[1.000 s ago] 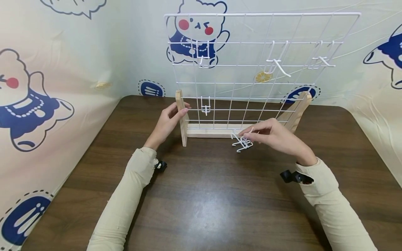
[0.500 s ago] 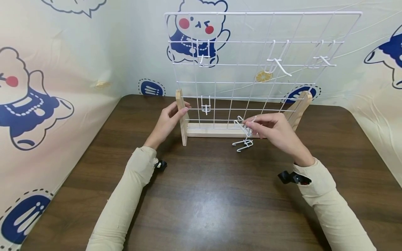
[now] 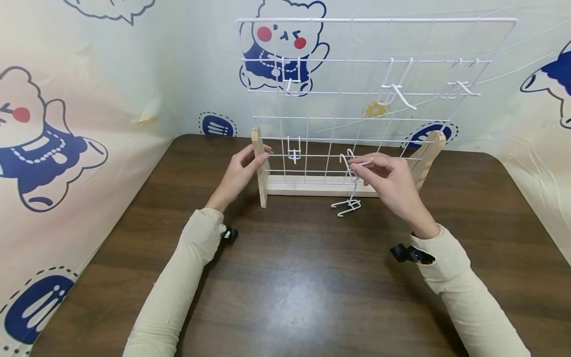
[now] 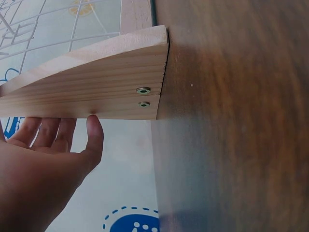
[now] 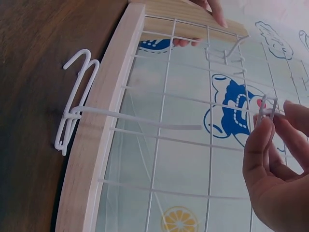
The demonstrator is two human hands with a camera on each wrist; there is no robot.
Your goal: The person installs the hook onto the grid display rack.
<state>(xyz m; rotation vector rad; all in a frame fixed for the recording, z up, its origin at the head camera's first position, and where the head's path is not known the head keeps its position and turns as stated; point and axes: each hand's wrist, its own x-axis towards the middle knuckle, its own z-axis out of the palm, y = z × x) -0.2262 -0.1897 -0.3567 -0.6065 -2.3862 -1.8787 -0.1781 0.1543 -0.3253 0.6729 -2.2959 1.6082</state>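
Observation:
My left hand (image 3: pixel 241 173) grips the left wooden upright (image 3: pixel 260 171) of a white wire grid rack (image 3: pixel 376 20), with thumb in front and fingers behind. In the left wrist view, the thumb and fingertips lie along the edge of this upright. Between thumb and fingers, my right hand (image 3: pixel 392 178) pinches a white wire hook (image 5: pixel 264 108), its two bent ends pointing up before the lower grid. Another white wire hook (image 3: pixel 352 204) lies on the table just below the held one, in front of the wooden base bar (image 3: pixel 303 189); its long prong sticks up in the right wrist view.
More white hooks hang on the grid: one at upper left (image 3: pixel 290 82), two at upper right, and one low hook (image 3: pixel 294 151) near the left upright. A right wooden upright (image 3: pixel 427 158) supports the other side. Behind the brown table (image 3: pixel 285 277) is a printed wall covering.
My right hand has lifted one hook from beside the other on the table and turned it, bent ends up, towards the grid. My left hand stays on the upright.

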